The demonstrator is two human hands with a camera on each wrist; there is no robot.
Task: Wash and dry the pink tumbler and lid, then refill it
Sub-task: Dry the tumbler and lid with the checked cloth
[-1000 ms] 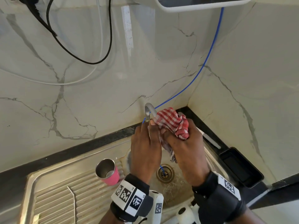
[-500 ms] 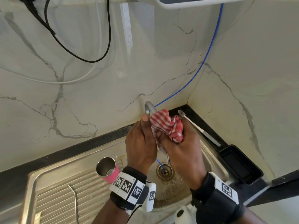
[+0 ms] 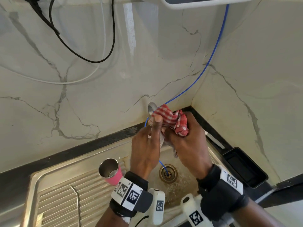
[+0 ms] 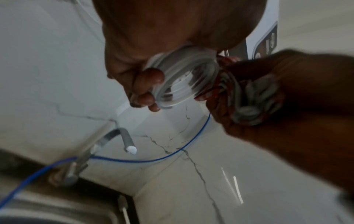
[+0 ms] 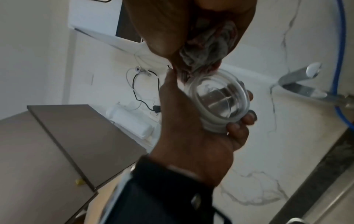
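The pink tumbler (image 3: 111, 172), steel inside, stands open and slightly tilted on the sink's drainboard (image 3: 65, 202), left of my hands. My left hand (image 3: 146, 145) holds the clear round lid (image 4: 184, 78) by its rim over the sink bowl; the head view hides the lid behind my hands. My right hand (image 3: 186, 141) grips a bunched red-and-white checked cloth (image 3: 172, 120) and presses it against the lid (image 5: 216, 103). The cloth (image 5: 208, 50) bulges out of my right fist.
A steel faucet (image 3: 151, 108) rises just behind my hands. A blue tube (image 3: 213, 54) runs down the wall into the drain (image 3: 168, 173). A black tray (image 3: 244, 167) and a toothbrush (image 3: 214, 140) lie on the right counter. A thin metal rod (image 3: 77, 199) rests on the drainboard.
Both hands stay above the sink bowl, shifting slightly while the cloth is worked round the lid. The tumbler has not moved.
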